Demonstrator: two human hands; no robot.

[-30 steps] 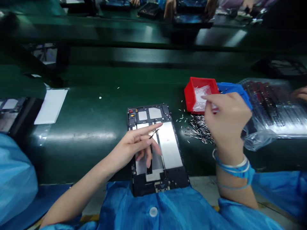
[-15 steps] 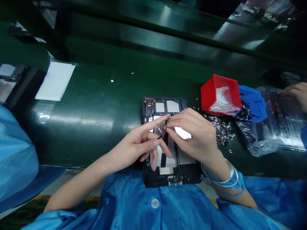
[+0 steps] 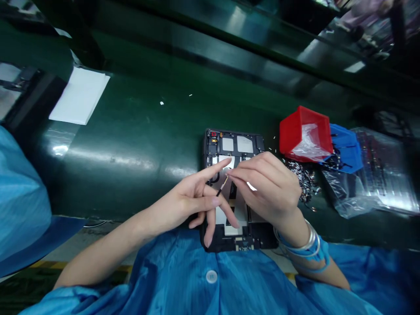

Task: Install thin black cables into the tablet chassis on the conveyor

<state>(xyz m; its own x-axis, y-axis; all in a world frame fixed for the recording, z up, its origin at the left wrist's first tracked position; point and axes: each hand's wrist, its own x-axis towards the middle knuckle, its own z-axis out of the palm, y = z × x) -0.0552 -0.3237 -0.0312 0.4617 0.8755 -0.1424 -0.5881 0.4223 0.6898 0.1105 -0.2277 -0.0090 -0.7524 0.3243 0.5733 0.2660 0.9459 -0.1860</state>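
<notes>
An opened tablet, with its inner boards and pale metal plates exposed, lies flat in front of me at the bench edge. Over it, my left hand pinches the lower end of a small flex cable between thumb and a bent finger, while its index finger points out straight. The cable is thin, black below and lighter towards the top. My right hand has its thumb and fingertips closed at the cable's upper end. Both hands hide parts of the tablet's middle.
Right of the tablet stand a red bin with clear plastic inside and a blue bin with black cables. Beside them are a heap of small parts and clear plastic trays. White paper lies left; a person's blue sleeve is nearby.
The flex cable, curved before, now stretches straighter between my hands. The right fingertips have shifted slightly. The view has turned a little, and the co-worker's hand at far right is out of sight.
</notes>
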